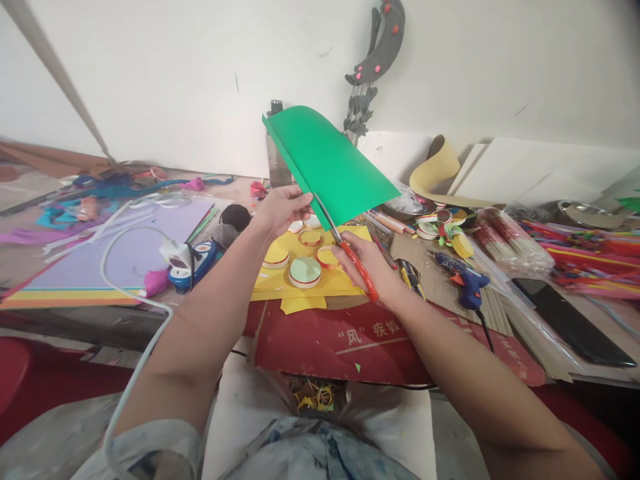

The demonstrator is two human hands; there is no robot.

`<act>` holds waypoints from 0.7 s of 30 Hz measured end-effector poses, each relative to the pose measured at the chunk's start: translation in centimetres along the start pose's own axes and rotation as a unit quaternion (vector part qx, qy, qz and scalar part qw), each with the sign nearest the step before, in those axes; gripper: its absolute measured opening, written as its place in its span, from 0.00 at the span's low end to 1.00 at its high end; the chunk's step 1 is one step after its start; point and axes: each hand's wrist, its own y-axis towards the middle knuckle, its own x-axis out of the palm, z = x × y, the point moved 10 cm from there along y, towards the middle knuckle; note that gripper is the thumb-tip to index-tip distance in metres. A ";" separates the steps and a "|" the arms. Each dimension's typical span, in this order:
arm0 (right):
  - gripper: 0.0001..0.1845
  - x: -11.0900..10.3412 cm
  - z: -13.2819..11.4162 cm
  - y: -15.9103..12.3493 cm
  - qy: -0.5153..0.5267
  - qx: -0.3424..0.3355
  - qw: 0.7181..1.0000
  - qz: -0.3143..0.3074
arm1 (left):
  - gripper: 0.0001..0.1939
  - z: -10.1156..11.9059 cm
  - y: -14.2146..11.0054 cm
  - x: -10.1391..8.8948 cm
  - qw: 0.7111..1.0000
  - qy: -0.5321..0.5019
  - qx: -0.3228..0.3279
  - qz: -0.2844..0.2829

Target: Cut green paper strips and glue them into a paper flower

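My left hand (285,210) pinches the left edge of a green paper sheet (335,160), which it holds up above the table. In my right hand (367,263) is a pair of scissors with red handles (359,270). The blades lie along the sheet's lower left side, partway up a narrow strip at that edge. Under both hands, yellow paper (305,305) carries several small round discs, among them a pale green-topped disc (305,272) with a red and white rim.
A blue glue gun (470,283) rests on corrugated cardboard at the right, near a black phone (575,323). Coloured paper sheets (115,247) and a blue-and-white power strip (195,267) with a white cable lie left. Behind the green sheet stands a bottle (277,157).
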 end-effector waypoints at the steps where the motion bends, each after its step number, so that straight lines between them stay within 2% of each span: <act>1: 0.23 0.0 -0.1 0.0 -0.001 -0.001 1.000 -0.003 | 0.15 0.0 0.0 0.0 1.000 0.002 -0.001 0.000; 10: 0.18 -0.3 -0.8 -0.2 -0.021 -0.013 1.000 0.000 | 0.14 -0.1 0.1 0.0 1.000 -0.012 0.000 -0.009; 16: 0.18 -0.1 -0.4 -0.1 -0.009 -0.013 1.000 0.002 | 0.16 -0.1 0.0 0.0 1.000 -0.004 -0.008 -0.018; 18: 0.17 -0.1 -0.2 0.0 -0.011 -0.010 1.000 0.004 | 0.17 0.2 0.0 -0.3 1.000 -0.016 -0.004 -0.006; 21: 0.15 0.0 -0.1 -0.1 -0.017 -0.006 1.000 -0.001 | 0.19 1.0 0.1 -1.3 0.998 -0.040 0.028 0.041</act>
